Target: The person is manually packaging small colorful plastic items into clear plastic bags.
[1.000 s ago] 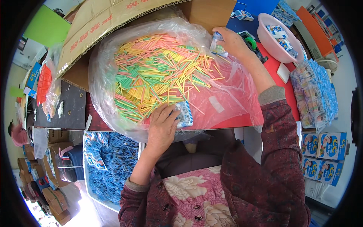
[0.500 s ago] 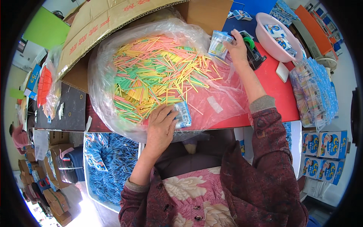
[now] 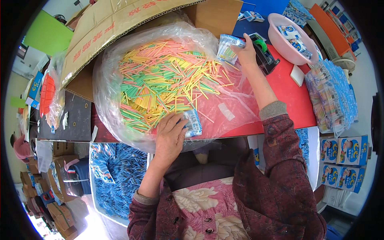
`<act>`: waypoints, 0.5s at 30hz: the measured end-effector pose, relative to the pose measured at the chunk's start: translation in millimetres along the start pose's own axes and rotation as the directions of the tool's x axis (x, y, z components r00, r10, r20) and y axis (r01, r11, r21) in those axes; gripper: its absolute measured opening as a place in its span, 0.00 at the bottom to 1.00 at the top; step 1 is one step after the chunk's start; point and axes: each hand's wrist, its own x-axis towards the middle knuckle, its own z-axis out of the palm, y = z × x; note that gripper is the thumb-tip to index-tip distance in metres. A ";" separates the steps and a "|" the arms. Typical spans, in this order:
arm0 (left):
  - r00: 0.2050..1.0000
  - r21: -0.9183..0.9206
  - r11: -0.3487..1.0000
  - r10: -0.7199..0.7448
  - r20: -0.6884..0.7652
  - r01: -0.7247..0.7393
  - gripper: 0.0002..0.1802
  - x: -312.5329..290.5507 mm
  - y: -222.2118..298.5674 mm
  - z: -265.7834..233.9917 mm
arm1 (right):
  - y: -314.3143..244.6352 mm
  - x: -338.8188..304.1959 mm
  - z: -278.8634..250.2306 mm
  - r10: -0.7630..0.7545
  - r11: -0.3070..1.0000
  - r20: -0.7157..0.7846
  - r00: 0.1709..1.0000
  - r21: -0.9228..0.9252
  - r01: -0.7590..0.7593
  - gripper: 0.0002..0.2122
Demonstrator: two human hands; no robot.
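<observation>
Tabletop, red (image 3: 290, 100): front edge bowed across the middle of the view, just above the person's lap; red surface showing between the right sleeve and the packet stack, the widest room for that arm. Dark tabletop (image 3: 78, 116) adjoining at left.

Carton (image 3: 96, 38), brown, on its side, its opening toward the person; cut edge arching over the far left of the work.

Plastic sheeting (image 3: 106, 104), clear, spread from the carton, its near rim sagging over the front edge. Upon it, one heap of short sticks (image 3: 164, 80), yellow, green and pink, loose strays at the right fringe.

Left hand (image 3: 169, 136): palm down, fingers bent and close together, resting on the left part of a blue-and-white packet (image 3: 194, 123) that lies at the heap's near side, just inside the front edge.

Right hand (image 3: 247, 54): thumb and forefinger pinching the right end of a second packet (image 3: 227, 50), at the sheeting's far right; other fingers hidden. Whether this packet touches the sheeting, cannot tell.

Tape dispenser (image 3: 266, 60), black, green roll: just right of that hand, limiting room there. Pink basin (image 3: 273, 42), holding packets: beyond it. Packet stack (image 3: 330, 96): at the right edge.
</observation>
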 end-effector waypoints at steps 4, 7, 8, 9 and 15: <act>1.000 -0.007 1.000 0.010 -0.008 -0.010 0.14 0.3 -0.2 -0.1 | -13.2 -5.8 -8.3 0.166 0.889 0.226 0.960 0.387 -0.245 0.31; 1.000 -0.016 1.000 0.003 -0.006 -0.003 0.14 0.4 0.9 -1.0 | -17.0 -1.1 -16.4 0.075 0.925 0.212 0.974 0.350 -0.147 0.27; 1.000 -0.017 1.000 0.003 -0.006 -0.003 0.14 0.5 0.8 -0.7 | -18.0 2.5 -19.2 0.024 0.973 0.186 0.982 0.223 -0.066 0.25; 1.000 -0.015 1.000 0.000 -0.004 0.000 0.14 0.4 0.7 -0.5 | -17.5 3.1 -19.9 0.025 0.973 0.186 0.982 0.222 -0.066 0.25; 1.000 -0.021 1.000 -0.005 0.007 0.005 0.14 -0.6 -1.2 1.7 | -6.4 12.2 -22.5 0.040 0.981 0.374 0.926 0.163 -0.109 0.25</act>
